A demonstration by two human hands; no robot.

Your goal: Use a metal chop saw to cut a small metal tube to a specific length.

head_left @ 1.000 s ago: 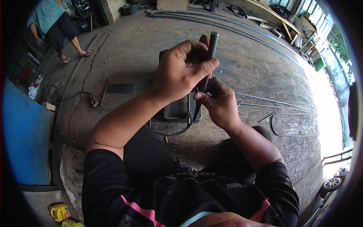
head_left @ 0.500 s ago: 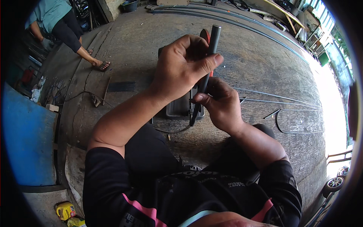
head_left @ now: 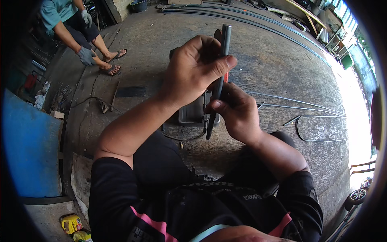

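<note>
A workshop (metal rods (head_left: 201, 13) across the floor (head_left: 282, 78)).

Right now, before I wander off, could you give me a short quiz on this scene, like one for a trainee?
1. The left hand and the right hand both have fingers on the dark rod. Whose grip is higher in the picture? A: left; B: right; C: level.

2. Look at the other person at the upper left. True or false: both of that person's hands are bare.

3. What colour is the large panel at the picture's left?

Key: 1. A. 2. False; gloves cover them. 3. Blue.
</note>
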